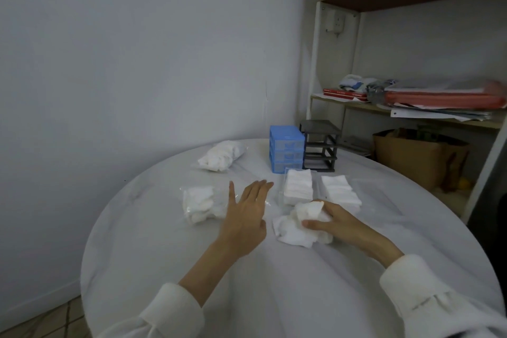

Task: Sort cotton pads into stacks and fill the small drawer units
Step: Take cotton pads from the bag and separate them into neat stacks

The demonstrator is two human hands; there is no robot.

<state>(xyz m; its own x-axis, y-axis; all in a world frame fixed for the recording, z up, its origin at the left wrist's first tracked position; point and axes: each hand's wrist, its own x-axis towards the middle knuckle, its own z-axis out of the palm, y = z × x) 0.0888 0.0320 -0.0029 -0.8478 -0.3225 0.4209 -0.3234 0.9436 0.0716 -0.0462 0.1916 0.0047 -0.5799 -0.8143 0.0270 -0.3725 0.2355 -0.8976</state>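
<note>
A loose heap of white cotton pads (pixel 295 229) lies in the middle of the round table. My right hand (pixel 336 221) grips a bunch of these pads at the top of the heap. My left hand (pixel 247 206) hovers flat with straight fingers, just left of the heap and beside a clear bag of pads (pixel 200 204). Two neat pad stacks (pixel 298 185) (pixel 338 191) sit in clear drawers behind the heap. A blue drawer unit (pixel 286 151) stands at the back, with a black empty drawer frame (pixel 321 145) to its right.
A second clear bag of pads (pixel 221 156) lies at the back left. The white table (pixel 274 282) stands close to a wall on the left. A shelf unit (pixel 411 107) with papers and a brown bag (pixel 417 159) stands to the right.
</note>
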